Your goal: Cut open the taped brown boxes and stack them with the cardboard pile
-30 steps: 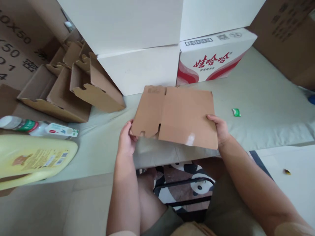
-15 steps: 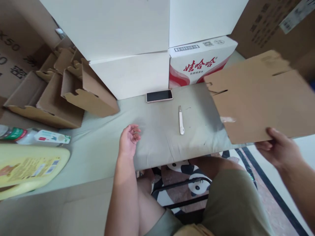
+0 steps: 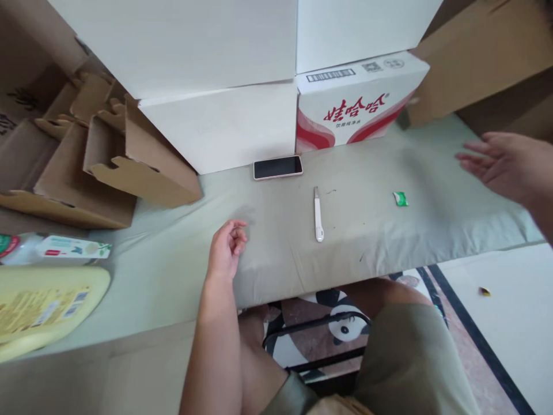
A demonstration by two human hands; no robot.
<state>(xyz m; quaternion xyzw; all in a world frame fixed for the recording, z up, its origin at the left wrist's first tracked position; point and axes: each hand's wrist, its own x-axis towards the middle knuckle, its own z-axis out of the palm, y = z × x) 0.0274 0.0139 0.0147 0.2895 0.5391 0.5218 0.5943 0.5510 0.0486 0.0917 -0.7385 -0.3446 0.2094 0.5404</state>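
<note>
My left hand (image 3: 228,245) rests over the front of the cloth-covered surface, its fingers loosely curled with nothing in them. To its right lies a white utility knife (image 3: 318,214), its handle end toward me. At the right edge, my right hand (image 3: 505,164) is raised above the surface, fingers stretched out and empty. Beyond it, a flat piece of brown cardboard (image 3: 479,57) leans in the back right corner, apart from the hand. Between the knife and my right hand sits a small green and white packet (image 3: 401,199).
A phone (image 3: 277,167) lies before stacked white boxes (image 3: 220,127) and a red-and-white carton (image 3: 358,109). Open brown cardboard boxes (image 3: 159,178) stand at left. A yellow jug (image 3: 52,305), a small white carton (image 3: 75,248) and a clear bottle (image 3: 26,248) lie nearer.
My right hand has let go of the cardboard piece, which has moved away to the back right corner. The green packet has come into view. My left hand has hardly moved.
</note>
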